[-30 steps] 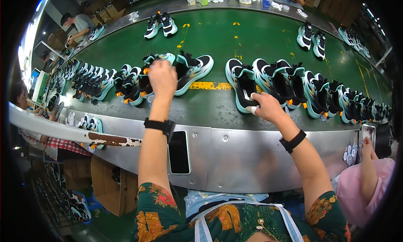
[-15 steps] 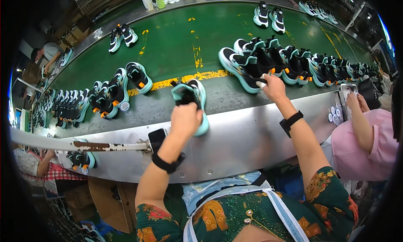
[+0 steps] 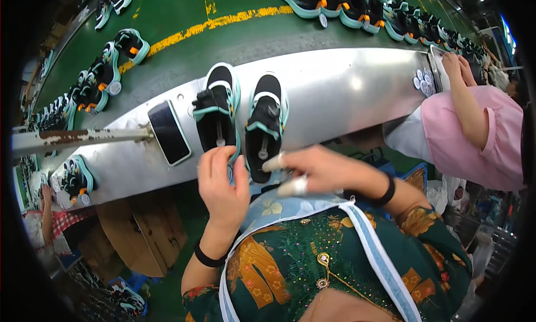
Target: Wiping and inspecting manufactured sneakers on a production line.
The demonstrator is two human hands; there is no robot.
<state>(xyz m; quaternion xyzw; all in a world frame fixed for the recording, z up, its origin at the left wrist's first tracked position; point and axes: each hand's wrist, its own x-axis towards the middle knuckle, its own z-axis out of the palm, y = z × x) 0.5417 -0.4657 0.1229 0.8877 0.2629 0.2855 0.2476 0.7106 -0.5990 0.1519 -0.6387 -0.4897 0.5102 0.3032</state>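
Two black, white and mint sneakers stand side by side on the steel ledge in front of me, toes pointing away. My left hand (image 3: 223, 179) has its fingers curled at the heel of the left sneaker (image 3: 216, 107), pinching the rim. At the heel of the right sneaker (image 3: 265, 113) is my right hand (image 3: 318, 168), slightly blurred. Its thumb and forefinger wear white finger covers and are spread apart, the forefinger at the heel opening. Inside each shoe a slim pale piece with a round end shows.
A phone (image 3: 169, 132) lies on the steel ledge (image 3: 346, 82) beside a chipped white bar (image 3: 84, 137). Rows of similar sneakers stand on the green belt (image 3: 173, 12). A person in a pink top (image 3: 460, 132) sits at the right; another sneaker (image 3: 77, 179) is at the left.
The right sneaker has come from the belt onto the ledge beside the left one. Both hands have drawn back toward me to the heels, and the right fingers have spread. The view has tilted down.
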